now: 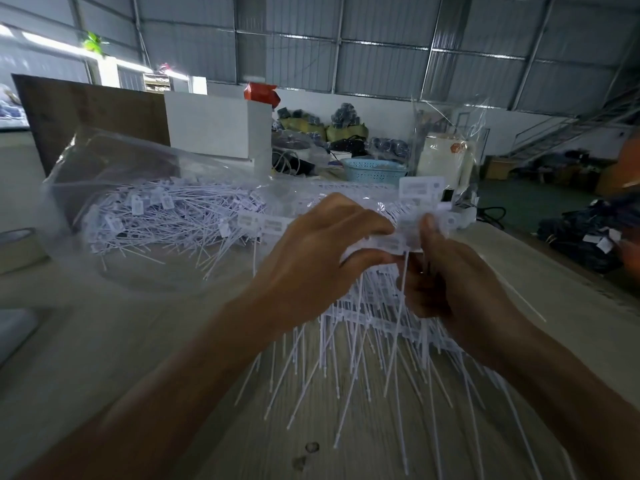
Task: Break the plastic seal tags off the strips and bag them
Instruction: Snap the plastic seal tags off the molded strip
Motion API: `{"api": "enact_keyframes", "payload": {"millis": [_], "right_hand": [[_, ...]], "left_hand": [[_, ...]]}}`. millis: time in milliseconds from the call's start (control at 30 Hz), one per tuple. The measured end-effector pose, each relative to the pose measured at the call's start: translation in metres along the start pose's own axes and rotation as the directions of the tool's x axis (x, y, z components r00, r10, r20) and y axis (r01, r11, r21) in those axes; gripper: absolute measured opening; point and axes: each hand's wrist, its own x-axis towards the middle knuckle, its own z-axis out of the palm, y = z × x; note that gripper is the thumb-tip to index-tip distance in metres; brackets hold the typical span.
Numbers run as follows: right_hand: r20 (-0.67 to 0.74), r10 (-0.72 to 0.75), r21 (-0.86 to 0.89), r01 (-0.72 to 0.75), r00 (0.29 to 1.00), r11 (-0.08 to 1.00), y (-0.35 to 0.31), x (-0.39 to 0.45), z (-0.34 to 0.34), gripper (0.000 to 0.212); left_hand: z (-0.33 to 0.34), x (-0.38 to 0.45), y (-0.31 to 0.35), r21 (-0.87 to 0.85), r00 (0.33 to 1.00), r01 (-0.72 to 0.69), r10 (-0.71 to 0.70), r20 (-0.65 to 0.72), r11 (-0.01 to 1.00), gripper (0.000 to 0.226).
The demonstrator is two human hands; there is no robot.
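I judge separation underway: left hand (311, 258) and right hand (446, 268) both pinch the strip (391, 242) (tags attached); next, snap, then bag (138, 188).

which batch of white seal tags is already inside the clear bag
The loose heap of seal tags on the left, lying inside the clear plastic bag. The other tags, under the hands, are still joined in strips on the bare table.

Beyond our worktop (145, 358) we see a pale blue basket (374, 171), a white box (218, 124) beside a brown board (93, 116), and what may be dark bundled goods (346, 114) behind.
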Motion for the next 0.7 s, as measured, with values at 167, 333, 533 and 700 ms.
{"api": "enact_keyframes", "payload": {"millis": [167,333,533,700], "right_hand": [[-0.089,-0.046,0.004,0.046,0.995,0.999,-0.004,0.000,-0.001,0.068],[0.008,0.030,0.176,-0.031,1.000,0.984,-0.006,-0.002,-0.002,0.035],[0.101,-0.513,-0.857,0.336,0.852,0.389,-0.009,-0.003,-0.018,0.047],[-0.204,-0.527,-0.740,0.222,0.825,0.635,-0.008,0.004,-0.040,0.048]], "left_hand": [[-0.003,-0.002,-0.004,0.018,0.994,-0.054,0.052,0.094,0.998,0.033],[-0.013,0.000,-0.009,0.219,0.979,-0.138,0.100,0.176,0.966,0.027],[-0.010,0.000,-0.003,-0.025,0.971,0.019,-0.012,0.239,1.000,0.022],[-0.013,-0.006,-0.017,-0.030,0.981,-0.004,0.010,0.195,1.000,0.021]]}}
